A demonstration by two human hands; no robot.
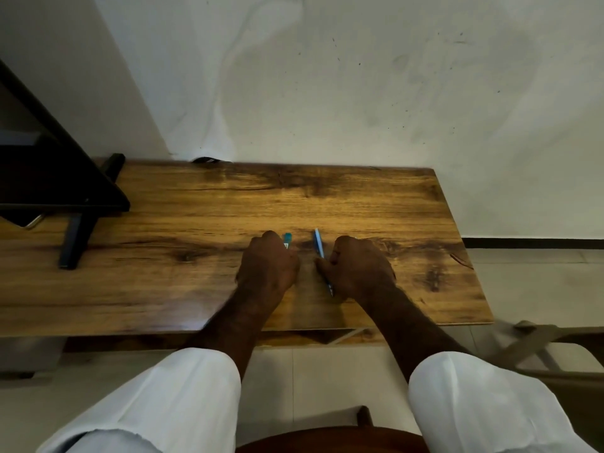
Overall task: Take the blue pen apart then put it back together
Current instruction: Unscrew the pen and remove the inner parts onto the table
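Head view, two hands (266, 266) (358, 268), two pen parts (287, 239) (319, 243)

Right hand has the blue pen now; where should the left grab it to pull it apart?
Probably the far end of the blue pen, the light-blue length sticking out beyond the right hand. Come from the left, pinching across the barrel. The pen slants away from the person, tip toward them below the hand, so only that far stretch is free. The left hand already holds a teal piece.
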